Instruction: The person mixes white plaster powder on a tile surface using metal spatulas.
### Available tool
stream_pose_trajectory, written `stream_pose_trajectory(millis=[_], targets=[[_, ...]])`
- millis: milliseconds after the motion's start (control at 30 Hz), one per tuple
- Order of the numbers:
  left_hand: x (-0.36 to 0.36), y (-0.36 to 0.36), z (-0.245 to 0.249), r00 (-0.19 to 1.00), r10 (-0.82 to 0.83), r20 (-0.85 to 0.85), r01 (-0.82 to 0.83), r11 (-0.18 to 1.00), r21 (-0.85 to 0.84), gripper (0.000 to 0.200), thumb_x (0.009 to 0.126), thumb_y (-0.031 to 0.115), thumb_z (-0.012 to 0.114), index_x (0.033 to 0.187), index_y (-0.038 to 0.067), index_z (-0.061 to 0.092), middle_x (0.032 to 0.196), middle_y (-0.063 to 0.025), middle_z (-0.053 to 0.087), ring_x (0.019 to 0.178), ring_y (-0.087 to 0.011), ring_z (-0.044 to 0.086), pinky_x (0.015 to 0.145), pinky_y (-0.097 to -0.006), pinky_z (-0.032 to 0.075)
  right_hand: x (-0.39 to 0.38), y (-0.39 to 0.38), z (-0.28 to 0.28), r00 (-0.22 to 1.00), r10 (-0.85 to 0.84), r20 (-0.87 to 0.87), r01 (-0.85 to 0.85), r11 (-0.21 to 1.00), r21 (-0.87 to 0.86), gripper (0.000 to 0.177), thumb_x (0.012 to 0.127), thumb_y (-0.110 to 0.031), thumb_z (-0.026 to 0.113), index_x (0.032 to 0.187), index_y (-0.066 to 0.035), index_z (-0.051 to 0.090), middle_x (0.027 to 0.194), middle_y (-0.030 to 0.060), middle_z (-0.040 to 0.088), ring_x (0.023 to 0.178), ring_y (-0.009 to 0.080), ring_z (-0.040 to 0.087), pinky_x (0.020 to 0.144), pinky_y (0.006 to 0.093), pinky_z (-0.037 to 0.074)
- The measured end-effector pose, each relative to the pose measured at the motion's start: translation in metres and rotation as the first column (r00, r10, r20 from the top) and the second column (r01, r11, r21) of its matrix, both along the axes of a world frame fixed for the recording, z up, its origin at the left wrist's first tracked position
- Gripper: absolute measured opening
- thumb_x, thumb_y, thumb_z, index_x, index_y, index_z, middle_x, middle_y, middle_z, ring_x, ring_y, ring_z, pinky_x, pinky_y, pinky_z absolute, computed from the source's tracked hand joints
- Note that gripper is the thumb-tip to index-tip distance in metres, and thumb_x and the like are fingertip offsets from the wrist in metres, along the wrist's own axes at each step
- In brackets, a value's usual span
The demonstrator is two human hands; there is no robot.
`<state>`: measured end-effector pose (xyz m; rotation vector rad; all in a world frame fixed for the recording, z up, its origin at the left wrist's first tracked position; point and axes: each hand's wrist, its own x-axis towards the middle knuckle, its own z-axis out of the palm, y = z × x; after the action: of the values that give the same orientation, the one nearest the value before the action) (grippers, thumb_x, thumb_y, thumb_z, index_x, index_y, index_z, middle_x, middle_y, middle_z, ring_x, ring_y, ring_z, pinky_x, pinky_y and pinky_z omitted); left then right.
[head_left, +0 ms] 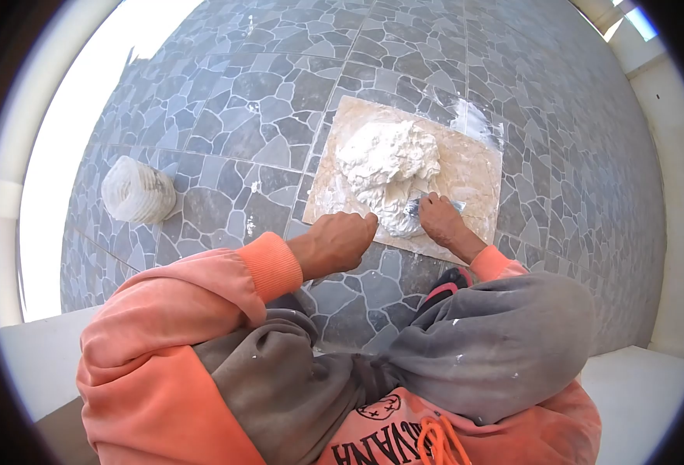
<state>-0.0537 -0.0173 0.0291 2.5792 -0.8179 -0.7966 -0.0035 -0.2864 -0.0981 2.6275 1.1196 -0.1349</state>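
Two hands, head view. Right hand (pixel 441 220) grasps scraper (pixel 412 208), roughly crosswise, toward near right corner of board (pixel 470 167); white paste (pixel 388 159) lies mid-board, ahead and left, this hand nearer. Left hand (pixel 339 242) curled at near edge, contents untellable.

"What place is it?"
"From my end, a building site: white paste (pixel 388 159) heaped on a board (pixel 474 174), smears (pixel 478 124) on the floor (pixel 226 105) by its far right corner, a plain wall (pixel 675 209)."
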Motion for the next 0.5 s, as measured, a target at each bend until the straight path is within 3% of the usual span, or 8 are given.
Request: stream_pose_trajectory(millis=[67, 167, 267, 333, 433, 467, 500], targets=[[-0.001, 0.001, -0.002, 1.0, 0.019, -0.004, -0.019, 1.0, 0.008, 0.025, 0.08, 0.004, 0.055, 0.102, -0.006, 0.047, 0.077, -0.0261, 0.063, 0.076, -0.0443, 0.064, 0.068, -0.0533, 0.049, 0.002, -0.002, 0.023, 0.999, -0.006, -0.045, 0.007, 1.0, 0.011, 0.015, 0.079, -0.009, 0.058, 0.089, -0.001, 0.065, 0.092, 0.0117, 0.058, 0.095, 0.026, 0.055, 0.078, 0.0356, 0.046], [-0.001, 0.0, -0.002, 1.0, 0.017, -0.013, -0.016, 1.0, 0.019, 0.026, 0.078, 0.002, 0.056, 0.1, -0.006, 0.048, 0.078, -0.0252, 0.063, 0.077, -0.0429, 0.064, 0.068, -0.0515, 0.05, 0.006, 0.002, 0.033, 0.978, -0.097, 0.184, 0.081, 0.992, 0.097, 0.013, 0.078, -0.009, 0.059, 0.086, -0.002, 0.065, 0.092, 0.0118, 0.058, 0.096, 0.0257, 0.055, 0.077, 0.0363, 0.046], [-0.001, -0.002, 0.002, 1.0, 0.004, 0.002, -0.004, 1.0, 0.011, 0.027, 0.073, -0.003, 0.06, 0.097, -0.007, 0.049, 0.08, -0.0234, 0.065, 0.079, -0.0403, 0.066, 0.067, -0.0481, 0.051, 0.003, -0.008, -0.005, 1.0, -0.03, -0.003, 0.03, 0.999, -0.035, 0.012, 0.079, -0.009, 0.06, 0.086, -0.002, 0.066, 0.096, 0.013, 0.059, 0.099, 0.0263, 0.055, 0.079, 0.0368, 0.046], [0.0, -0.003, 0.003, 1.0, 0.014, 0.008, -0.014, 1.0, 0.012, 0.027, 0.073, -0.003, 0.06, 0.097, -0.007, 0.049, 0.081, -0.0235, 0.065, 0.08, -0.0404, 0.066, 0.067, -0.0483, 0.051, 0.002, -0.003, 0.006, 0.991, -0.04, -0.129, 0.03, 0.996, -0.085, 0.014, 0.079, -0.007, 0.06, 0.089, 0.0, 0.067, 0.098, 0.0138, 0.06, 0.101, 0.027, 0.055, 0.08, 0.0371, 0.047], [-0.001, -0.001, 0.002, 1.0, 0.029, -0.006, -0.029, 0.998, 0.049, 0.027, 0.073, -0.003, 0.059, 0.097, -0.007, 0.049, 0.08, -0.0233, 0.065, 0.08, -0.0405, 0.066, 0.068, -0.0481, 0.052, 0.008, -0.004, 0.04, 0.996, -0.086, -0.034, 0.086, 0.996, 0.015, 0.016, 0.078, -0.008, 0.06, 0.091, 0.0, 0.065, 0.096, 0.0115, 0.058, 0.096, 0.0264, 0.054, 0.079, 0.0371, 0.047], [-0.002, -0.001, 0.002, 1.0, 0.025, -0.016, -0.025, 0.999, 0.042, 0.027, 0.073, -0.003, 0.059, 0.097, -0.007, 0.049, 0.08, -0.0232, 0.065, 0.079, -0.0405, 0.066, 0.068, -0.0481, 0.052, 0.01, -0.005, 0.036, 0.99, -0.1, 0.102, 0.098, 0.995, 0.019, 0.015, 0.077, -0.008, 0.06, 0.09, -0.001, 0.066, 0.096, 0.0118, 0.057, 0.095, 0.0263, 0.054, 0.079, 0.0369, 0.047], [-0.002, -0.001, 0.004, 1.0, 0.019, -0.023, -0.018, 0.999, 0.037, 0.027, 0.073, -0.003, 0.059, 0.098, -0.007, 0.049, 0.08, -0.0231, 0.065, 0.079, -0.0405, 0.066, 0.067, -0.0481, 0.052, 0.009, -0.009, 0.023, 0.993, -0.093, 0.073, 0.094, 0.995, -0.011, 0.015, 0.077, -0.007, 0.06, 0.089, -0.001, 0.066, 0.096, 0.0122, 0.058, 0.097, 0.0266, 0.055, 0.079, 0.0372, 0.047]])
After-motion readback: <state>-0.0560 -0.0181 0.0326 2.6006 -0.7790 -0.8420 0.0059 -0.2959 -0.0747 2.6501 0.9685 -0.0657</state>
